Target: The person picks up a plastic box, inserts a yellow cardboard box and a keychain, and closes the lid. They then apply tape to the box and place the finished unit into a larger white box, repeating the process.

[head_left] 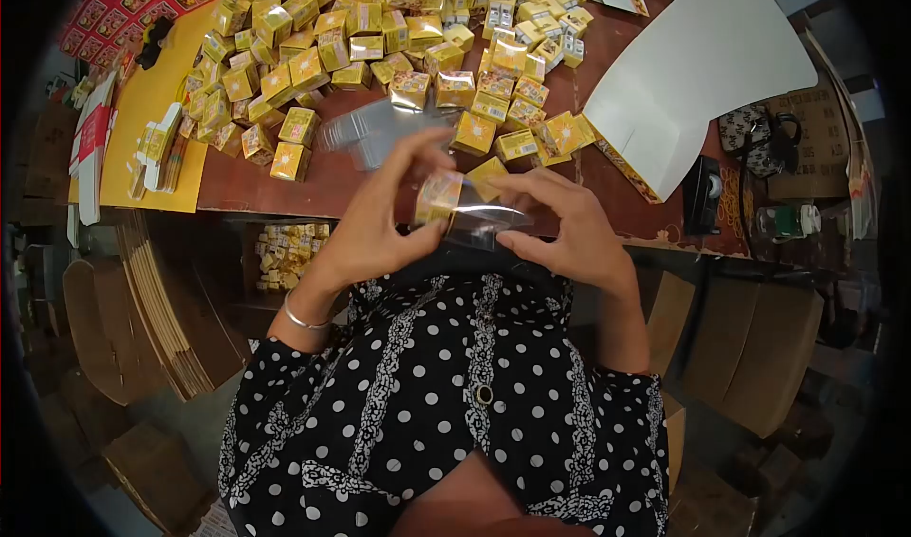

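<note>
In front of my body, my left hand grips a small yellow box between thumb and fingers. My right hand pinches a clear plastic sleeve, which stretches across to the box's right side. Just behind the sleeve another yellow box shows between my hands. A stack of flat clear sleeves lies on the table beyond my left fingers. Shiny yellow boxes sit close behind my hands.
A large heap of yellow boxes covers the back of the red-brown table. White card sheets lie at the right, beside a black tape dispenser. Yellow card lies at the left. An open carton of small boxes stands below the table edge.
</note>
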`<state>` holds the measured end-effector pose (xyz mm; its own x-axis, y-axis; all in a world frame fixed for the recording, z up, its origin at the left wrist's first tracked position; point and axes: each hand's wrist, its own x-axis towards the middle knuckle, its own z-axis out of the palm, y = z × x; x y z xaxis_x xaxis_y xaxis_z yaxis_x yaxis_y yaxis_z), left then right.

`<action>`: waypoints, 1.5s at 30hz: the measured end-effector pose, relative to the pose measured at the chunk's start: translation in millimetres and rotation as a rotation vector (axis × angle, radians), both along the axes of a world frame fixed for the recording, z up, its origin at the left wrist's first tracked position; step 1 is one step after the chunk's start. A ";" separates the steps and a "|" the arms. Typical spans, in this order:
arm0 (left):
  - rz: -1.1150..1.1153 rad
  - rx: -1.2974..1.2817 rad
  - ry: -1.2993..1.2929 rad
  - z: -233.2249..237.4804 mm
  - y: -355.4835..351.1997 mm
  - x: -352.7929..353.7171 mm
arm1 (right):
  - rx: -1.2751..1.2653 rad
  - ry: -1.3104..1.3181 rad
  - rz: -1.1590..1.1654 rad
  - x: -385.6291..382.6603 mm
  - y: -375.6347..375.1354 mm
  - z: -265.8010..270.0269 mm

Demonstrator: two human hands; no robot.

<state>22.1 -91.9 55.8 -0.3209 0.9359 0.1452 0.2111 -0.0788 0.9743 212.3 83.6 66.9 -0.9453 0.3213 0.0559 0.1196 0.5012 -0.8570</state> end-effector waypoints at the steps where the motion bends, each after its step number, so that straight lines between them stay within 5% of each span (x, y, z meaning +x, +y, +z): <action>1: -0.093 -0.038 0.250 -2.7 -1.7 -7.6 | 0.249 -0.028 0.136 -2.9 7.1 5.9; 3: -0.133 -0.070 0.317 -2.8 -1.4 -3.1 | 0.300 -0.040 0.183 -13.1 15.5 16.7; 5: -0.267 -0.171 0.293 -1.1 -0.5 -4.0 | 0.149 -0.130 0.422 -29.2 32.4 32.9; 6: -0.265 -0.164 0.294 -2.3 -1.2 -6.3 | -0.103 -0.052 0.361 -33.0 52.5 32.5; 8: -0.233 -0.192 0.026 -9.0 -2.9 -10.6 | -0.010 -0.023 -0.150 -60.9 107.8 24.9; 10: -0.178 -0.146 -0.079 -17.5 -5.2 -13.6 | 0.517 -0.144 -0.475 -79.8 158.4 8.1; 16: -0.030 -0.085 -0.344 -39.0 -6.2 -23.4 | 0.782 -0.361 -0.337 -115.5 193.1 -49.5; 23: 0.038 -0.063 -0.313 -53.5 -7.2 -29.0 | 0.813 -0.215 -0.356 -112.5 195.9 -60.5; 25: 0.063 -0.003 -0.416 -50.0 -6.0 -24.1 | 0.520 -0.078 -0.379 -98.2 183.0 -37.8; 35: 0.069 0.171 -0.505 -28.9 -1.6 -6.8 | 0.521 0.363 -0.243 -31.8 92.2 41.0; 40: 0.038 0.179 -0.431 -19.2 -3.2 4.0 | 0.003 0.444 -0.159 -8.8 54.6 56.7; 45: 0.028 0.170 -0.380 -12.7 -7.1 5.0 | -0.169 0.521 -0.100 2.5 41.9 47.6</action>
<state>27.1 -99.1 43.1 -0.4065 0.8989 0.1636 -0.1566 -0.2450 0.9568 214.8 125.5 114.5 -0.7710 0.4529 0.4477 -0.3013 0.3600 -0.8830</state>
